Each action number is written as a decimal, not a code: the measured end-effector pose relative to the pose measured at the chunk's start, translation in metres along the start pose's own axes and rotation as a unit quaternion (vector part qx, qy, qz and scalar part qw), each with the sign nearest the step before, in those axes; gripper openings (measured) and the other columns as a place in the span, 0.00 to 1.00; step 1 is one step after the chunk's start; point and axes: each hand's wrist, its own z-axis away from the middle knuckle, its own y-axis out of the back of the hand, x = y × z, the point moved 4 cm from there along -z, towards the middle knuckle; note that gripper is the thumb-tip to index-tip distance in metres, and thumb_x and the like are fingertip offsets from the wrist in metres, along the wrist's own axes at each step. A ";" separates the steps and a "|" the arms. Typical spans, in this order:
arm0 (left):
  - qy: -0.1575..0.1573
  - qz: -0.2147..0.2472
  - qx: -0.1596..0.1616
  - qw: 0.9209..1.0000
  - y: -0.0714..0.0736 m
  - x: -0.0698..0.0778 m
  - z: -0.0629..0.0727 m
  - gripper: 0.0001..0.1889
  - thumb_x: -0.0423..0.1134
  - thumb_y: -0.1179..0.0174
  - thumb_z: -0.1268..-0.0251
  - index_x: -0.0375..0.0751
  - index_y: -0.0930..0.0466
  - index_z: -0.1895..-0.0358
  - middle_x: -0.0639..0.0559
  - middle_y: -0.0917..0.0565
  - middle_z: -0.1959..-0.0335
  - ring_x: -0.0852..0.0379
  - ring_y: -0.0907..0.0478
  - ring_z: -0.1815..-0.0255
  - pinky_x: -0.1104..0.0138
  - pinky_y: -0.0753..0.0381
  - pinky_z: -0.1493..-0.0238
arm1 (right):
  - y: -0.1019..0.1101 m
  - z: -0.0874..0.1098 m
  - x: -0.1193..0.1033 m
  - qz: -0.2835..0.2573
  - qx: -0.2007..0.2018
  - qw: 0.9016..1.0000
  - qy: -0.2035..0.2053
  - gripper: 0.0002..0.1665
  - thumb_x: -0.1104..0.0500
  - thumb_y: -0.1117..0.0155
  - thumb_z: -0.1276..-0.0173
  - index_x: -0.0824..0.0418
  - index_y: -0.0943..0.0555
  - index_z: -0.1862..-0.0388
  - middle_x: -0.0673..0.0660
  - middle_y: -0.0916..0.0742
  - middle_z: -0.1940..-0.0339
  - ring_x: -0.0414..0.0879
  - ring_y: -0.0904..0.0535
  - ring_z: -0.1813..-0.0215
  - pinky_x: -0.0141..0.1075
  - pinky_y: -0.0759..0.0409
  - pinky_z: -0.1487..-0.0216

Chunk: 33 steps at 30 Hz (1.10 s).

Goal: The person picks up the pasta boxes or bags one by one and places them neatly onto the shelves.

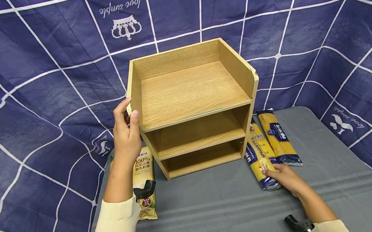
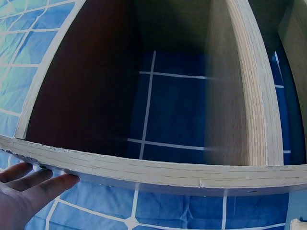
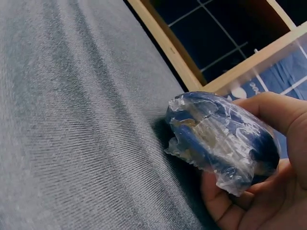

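A wooden shelf unit [image 1: 190, 92] with an open top tray and two compartments below stands on the grey cloth. My left hand [image 1: 128, 135] touches its left side panel near the front edge; in the left wrist view the extended fingers [image 2: 53, 189] lie against the panel's outer face. To the shelf's right, my right hand [image 1: 287, 179] grips the near end of a blue and yellow spaghetti packet [image 1: 260, 159]. The right wrist view shows its crinkled clear wrapper [image 3: 220, 139] between thumb and curled fingers. That packet overlaps a second spaghetti packet [image 1: 263, 143].
Another spaghetti packet [image 1: 278, 137] lies at the far right of the shelf. On the left, a yellow and white pasta packet [image 1: 145, 168] lies partly behind my left forearm. A blue cloth with white grid lines [image 1: 175, 11] hangs around the back and sides of the grey surface [image 1: 212, 210].
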 end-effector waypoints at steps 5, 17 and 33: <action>-0.005 0.012 0.000 1.000 -0.001 -0.001 -0.001 0.21 0.40 0.52 0.19 0.48 0.37 0.27 0.42 0.23 0.37 0.60 0.26 0.47 0.71 0.29 0.46 | -0.002 0.000 -0.001 -0.048 -0.010 0.999 0.000 0.25 0.53 0.38 0.26 0.73 0.26 0.44 0.54 0.15 0.62 0.41 0.22 0.62 0.32 0.23 0.58; 0.000 0.011 0.000 1.000 0.000 0.000 -0.001 0.21 0.41 0.52 0.19 0.50 0.37 0.28 0.41 0.23 0.36 0.52 0.23 0.43 0.62 0.27 0.43 | -0.004 0.004 -0.003 -0.173 -0.085 0.981 0.000 0.34 0.57 0.42 0.24 0.75 0.40 0.30 0.46 0.14 0.58 0.37 0.18 0.58 0.33 0.18 0.56; 0.029 0.014 -0.012 0.999 0.007 -0.001 -0.002 0.22 0.44 0.46 0.21 0.56 0.32 0.29 0.50 0.21 0.41 0.63 0.24 0.48 0.72 0.25 0.52 | -0.003 0.015 -0.007 -0.339 -0.081 0.937 -0.003 0.25 0.63 0.47 0.22 0.51 0.38 0.29 0.45 0.13 0.57 0.39 0.14 0.56 0.33 0.16 0.56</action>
